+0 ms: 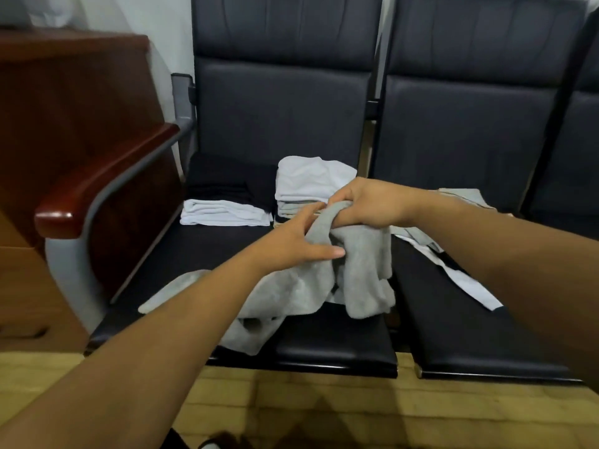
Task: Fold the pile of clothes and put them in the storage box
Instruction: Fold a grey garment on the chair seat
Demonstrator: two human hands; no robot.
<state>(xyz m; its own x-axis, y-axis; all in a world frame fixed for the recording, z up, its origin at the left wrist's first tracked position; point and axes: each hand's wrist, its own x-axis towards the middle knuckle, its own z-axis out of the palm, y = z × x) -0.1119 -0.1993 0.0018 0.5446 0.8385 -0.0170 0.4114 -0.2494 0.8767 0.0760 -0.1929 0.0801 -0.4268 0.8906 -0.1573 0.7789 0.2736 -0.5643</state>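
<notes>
Seat front: the black seat (337,348) serves as the folding surface. Its near edge is bare, which leaves room to lay a piece flat.
Grey garment: the grey garment (366,273) is crumpled. Its lower part trails over the seat toward the person and its upper part is lifted clear, probably to find an edge or seam before it is spread out.
Left hand: the left hand (301,241) pinches a fold of the garment between thumb and fingers, apparently to draw the cloth sideways.
Right hand: the right hand (366,205) is curled round the bunched top of the garment, bearing its weight so the rest hangs free.
Unfolded pile: the loose clothes (466,280) lie on the neighbouring seat (453,335) to the right, within reach. They appear to be still waiting for folding.
Folded stacks: at the back of the seat are a white folded piece (223,213), a black folded piece (227,179) behind it, and a pale stack (311,179) beside them. They sit clear of the folding space.
Storage box: I cannot identify it with certainty in this view.
Progress: the task looks roughly midway, with nothing boxed yet as far as can be seen.
</notes>
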